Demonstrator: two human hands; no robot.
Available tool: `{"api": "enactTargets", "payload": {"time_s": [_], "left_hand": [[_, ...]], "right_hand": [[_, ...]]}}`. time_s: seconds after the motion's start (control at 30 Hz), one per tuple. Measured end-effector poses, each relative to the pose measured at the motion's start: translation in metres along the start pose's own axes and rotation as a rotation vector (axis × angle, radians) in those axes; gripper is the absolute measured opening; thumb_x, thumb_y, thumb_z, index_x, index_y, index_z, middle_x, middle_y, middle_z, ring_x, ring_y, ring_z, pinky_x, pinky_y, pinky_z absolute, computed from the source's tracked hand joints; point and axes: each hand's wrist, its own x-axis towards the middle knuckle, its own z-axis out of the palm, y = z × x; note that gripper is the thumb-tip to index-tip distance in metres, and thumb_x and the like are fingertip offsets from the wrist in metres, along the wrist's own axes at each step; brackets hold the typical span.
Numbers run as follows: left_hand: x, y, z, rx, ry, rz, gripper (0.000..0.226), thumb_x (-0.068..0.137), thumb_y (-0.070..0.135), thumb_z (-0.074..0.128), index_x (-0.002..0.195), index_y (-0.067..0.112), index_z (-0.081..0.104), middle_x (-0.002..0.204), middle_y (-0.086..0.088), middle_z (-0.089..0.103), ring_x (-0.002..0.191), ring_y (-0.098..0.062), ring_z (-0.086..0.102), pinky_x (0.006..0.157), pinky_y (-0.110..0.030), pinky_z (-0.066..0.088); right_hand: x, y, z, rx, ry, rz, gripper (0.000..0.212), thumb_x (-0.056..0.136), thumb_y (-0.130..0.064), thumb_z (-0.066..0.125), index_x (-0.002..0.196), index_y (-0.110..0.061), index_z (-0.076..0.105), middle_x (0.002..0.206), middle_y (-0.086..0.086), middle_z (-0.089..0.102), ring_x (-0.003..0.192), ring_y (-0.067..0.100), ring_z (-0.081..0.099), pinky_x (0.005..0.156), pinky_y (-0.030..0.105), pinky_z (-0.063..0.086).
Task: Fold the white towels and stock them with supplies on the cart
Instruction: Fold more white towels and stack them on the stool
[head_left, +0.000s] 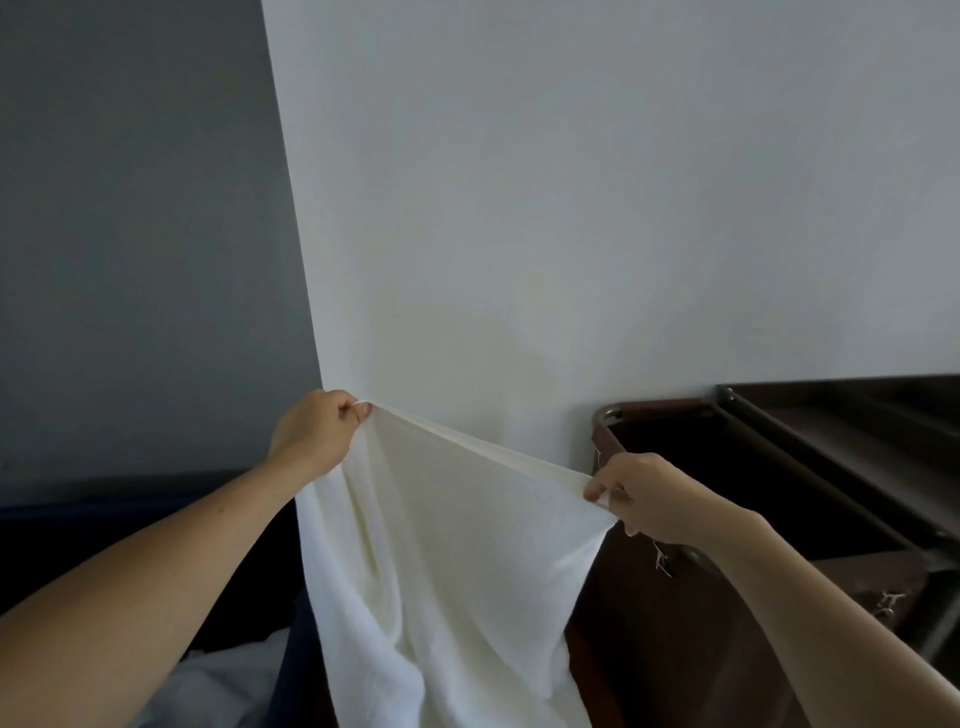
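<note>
A white towel (447, 561) hangs stretched in the air in front of me, its top edge taut and sloping down to the right. My left hand (317, 431) pinches the towel's upper left corner. My right hand (644, 493) pinches the upper right corner, lower than the left. The towel's body drapes down out of the bottom of the view. The dark brown cart (779, 467) stands to the right, behind my right hand, with its top rail and a shelf in view.
A white wall (571, 208) fills the background, with a grey wall (130, 234) to the left. More white cloth (228, 680) lies bunched at the bottom left on a dark blue surface. Frayed strings hang from the cart's side.
</note>
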Motion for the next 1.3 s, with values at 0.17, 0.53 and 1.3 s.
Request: {"api": "enactTargets", "payload": {"time_s": [0.17,0.53,1.3], "left_hand": [[0.005,-0.005,-0.006,-0.007,0.007,0.001,0.034,0.100,0.037,0.052,0.078,0.013,0.062,0.077,-0.005,0.062,0.073,-0.027,0.060,0.068,-0.035,0.047],[0.027,-0.042,-0.027,-0.153,0.027,-0.326,0.031,0.099,0.022,0.045,0.098,-0.001,0.065,0.106,-0.024,0.063,0.094,-0.037,0.058,0.083,-0.042,0.045],[-0.101,0.064,0.084,-0.310,-0.001,0.101,0.023,0.099,0.034,0.054,0.112,0.021,0.068,0.093,0.006,0.075,0.088,-0.013,0.069,0.081,-0.030,0.055]], "right_hand": [[-0.009,0.003,-0.006,0.175,-0.046,-0.046,0.036,0.096,-0.028,0.052,0.068,-0.008,0.062,0.065,0.001,0.061,0.063,0.016,0.060,0.063,0.026,0.047],[0.004,0.026,-0.042,0.678,0.464,0.077,0.011,0.090,-0.022,0.071,0.099,-0.017,0.066,0.080,0.004,0.070,0.067,0.021,0.066,0.058,0.031,0.053],[0.036,-0.125,0.052,0.604,0.138,0.190,0.029,0.090,-0.009,0.048,0.118,-0.010,0.055,0.077,0.013,0.073,0.071,0.026,0.072,0.076,0.042,0.060]]}}
